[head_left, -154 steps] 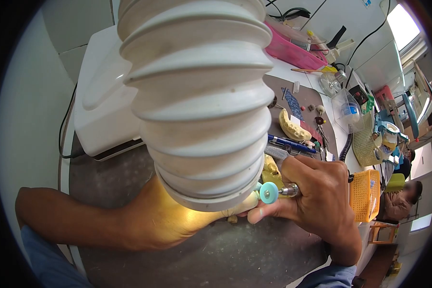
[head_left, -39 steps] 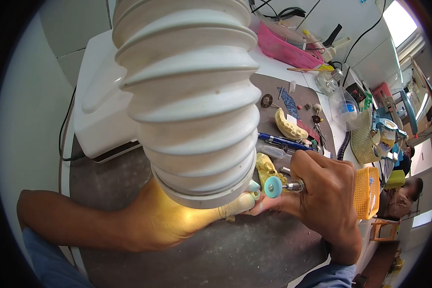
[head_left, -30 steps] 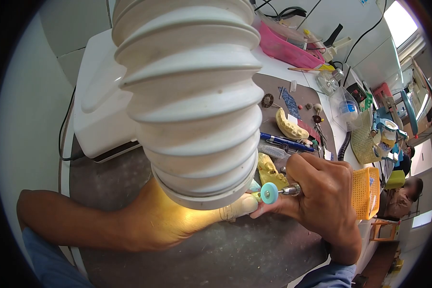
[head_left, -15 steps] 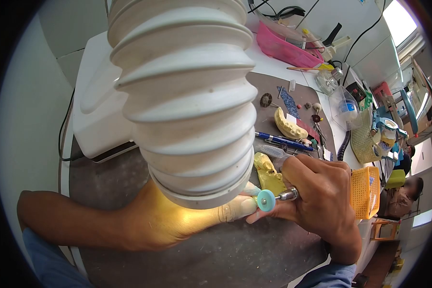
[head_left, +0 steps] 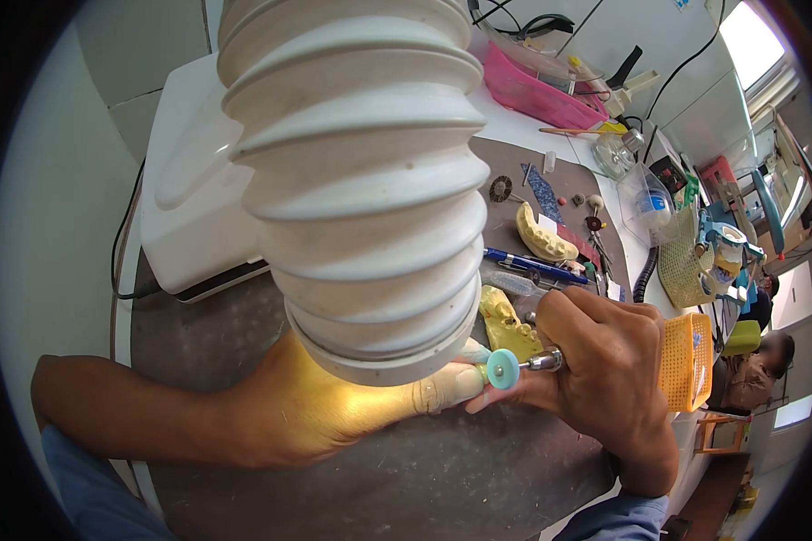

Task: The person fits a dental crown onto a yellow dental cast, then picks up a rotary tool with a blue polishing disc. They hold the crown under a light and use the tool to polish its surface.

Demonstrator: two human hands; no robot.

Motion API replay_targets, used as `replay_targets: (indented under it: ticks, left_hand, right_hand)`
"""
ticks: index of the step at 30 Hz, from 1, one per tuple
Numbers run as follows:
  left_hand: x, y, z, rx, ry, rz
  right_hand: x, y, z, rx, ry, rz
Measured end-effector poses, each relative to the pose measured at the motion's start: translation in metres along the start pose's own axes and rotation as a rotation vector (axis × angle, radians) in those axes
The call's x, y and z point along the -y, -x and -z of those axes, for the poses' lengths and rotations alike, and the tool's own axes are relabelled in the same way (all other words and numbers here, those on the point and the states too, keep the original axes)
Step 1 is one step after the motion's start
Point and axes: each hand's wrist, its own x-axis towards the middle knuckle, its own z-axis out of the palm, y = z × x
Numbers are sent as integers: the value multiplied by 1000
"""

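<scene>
My right hand (head_left: 609, 370) is closed around a rotary handpiece (head_left: 543, 362), whose shank carries a turquoise disc-shaped wheel (head_left: 502, 369). Close against that wheel is the thumb of my left hand (head_left: 334, 413), its fingers pinched together and brightly lit. Whatever the left fingers hold is mostly hidden behind the thumb, the wheel and a wide ribbed white hose (head_left: 361, 216). Just beyond the wheel lies a yellow dental model (head_left: 505, 320). Farther back rests a cream dental cast (head_left: 541, 236) with a row of teeth.
A blue pen (head_left: 525, 262) and several small burs and wheels lie on the dark mat (head_left: 379, 496). An orange basket (head_left: 686, 365) stands right of my right hand, a pink basket (head_left: 537, 90) at the back. The white machine (head_left: 198, 180) sits left. Another person (head_left: 758, 374) is far right.
The hose appears slightly farther right and higher in view. The wheel and handpiece have shifted a little right and up. Both hands keep nearly the same grip.
</scene>
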Motion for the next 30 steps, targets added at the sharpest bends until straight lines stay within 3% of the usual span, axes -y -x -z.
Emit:
replay_targets:
  ticks: [14, 20, 28, 30]
  left_hand:
    - [3, 1, 1, -38, -39, -17]
    - [3, 0, 3, 34, -31, 17]
    - [10, -1, 1, -56, -33, -107]
    - [-4, 1, 2, -8, -102, -31]
  right_hand:
    - [0, 1, 0, 6, -12, -30]
    - [0, 2, -2, 13, -33, -8]
    - [0, -1, 2, 18, -26, -51]
    - [-1, -2, 4, -22, -33, -95]
